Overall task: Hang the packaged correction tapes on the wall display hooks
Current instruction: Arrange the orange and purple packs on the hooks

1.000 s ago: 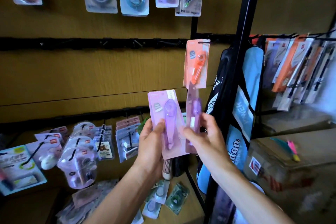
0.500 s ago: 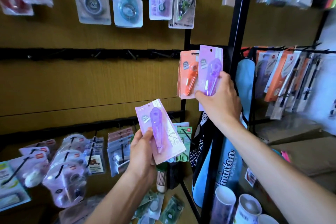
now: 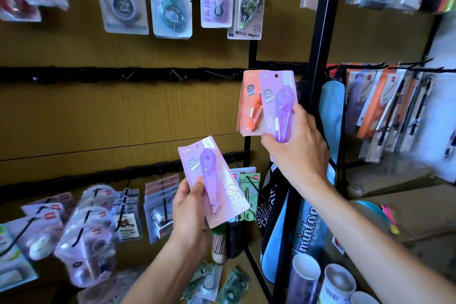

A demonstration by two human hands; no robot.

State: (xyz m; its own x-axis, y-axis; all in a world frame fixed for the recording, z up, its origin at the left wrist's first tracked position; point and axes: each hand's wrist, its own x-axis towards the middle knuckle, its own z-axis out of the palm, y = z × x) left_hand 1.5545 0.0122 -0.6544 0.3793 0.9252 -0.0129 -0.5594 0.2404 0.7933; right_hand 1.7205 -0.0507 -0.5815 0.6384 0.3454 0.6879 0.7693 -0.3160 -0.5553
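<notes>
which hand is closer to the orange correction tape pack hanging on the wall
Right. The right hand holds a purple pack overlapping the orange pack; the left hand is lower left, holding another purple pack.

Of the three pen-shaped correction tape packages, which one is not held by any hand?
The orange correction tape package, hanging at the middle black rail. The right hand holds one purple package beside it, partly overlapping it; the left hand holds the other purple package lower.

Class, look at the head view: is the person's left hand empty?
No. The left hand grips a purple packaged correction tape, thumb across its front, while the right hand holds another purple pack up.
</notes>
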